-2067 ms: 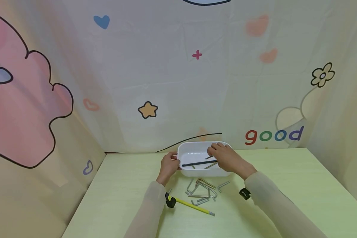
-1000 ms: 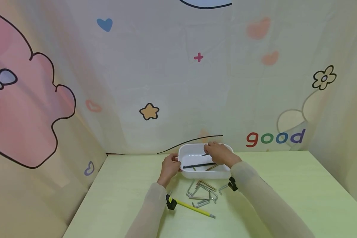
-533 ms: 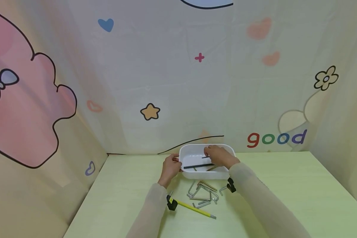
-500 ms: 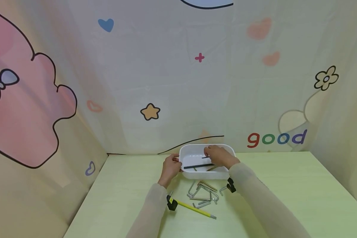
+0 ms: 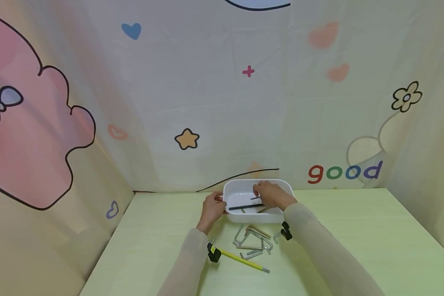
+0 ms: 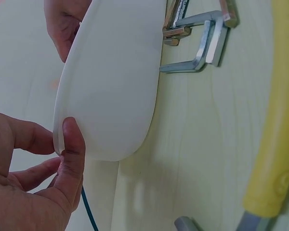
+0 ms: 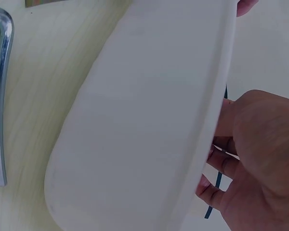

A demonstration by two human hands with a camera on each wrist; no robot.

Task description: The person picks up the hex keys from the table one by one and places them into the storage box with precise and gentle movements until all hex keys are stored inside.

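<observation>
Keys [image 5: 249, 247] split between bin [image 5: 251, 218] and table [image 5: 163, 230]

The work looks partway along. A few pieces lie in the bin; outside it, apparently left to deal with, are a yellow tool [image 5: 244, 260], a loose heap of keys and one lone key [image 7: 1, 96].

From the left: the left hand [image 5: 211, 209] clamps the bin's left end, thumb against the outer wall, fingers at the rim. The tool slants across the table toward the near right, its silvery tip showing, its left end hidden at the wrist.

The bin is white, smooth and oblong with rounded corners, upright at the table's back edge. Inside, a dark rod [image 5: 244, 206] lies lengthwise near the front wall, with brassy bits partly hidden beside it. Just in front of the bin, the heaped keys overlap, bent into L shapes, mostly silver, some brassy, of mixed lengths.

The right hand [image 5: 271, 195] is in the bin, fingers curled, seeming to pinch a thin rod [image 5: 255, 198] whose end pokes out leftward; the hand hides the rest. Farthest right, the lone key, silver and bent, lies apart from the heap.
</observation>
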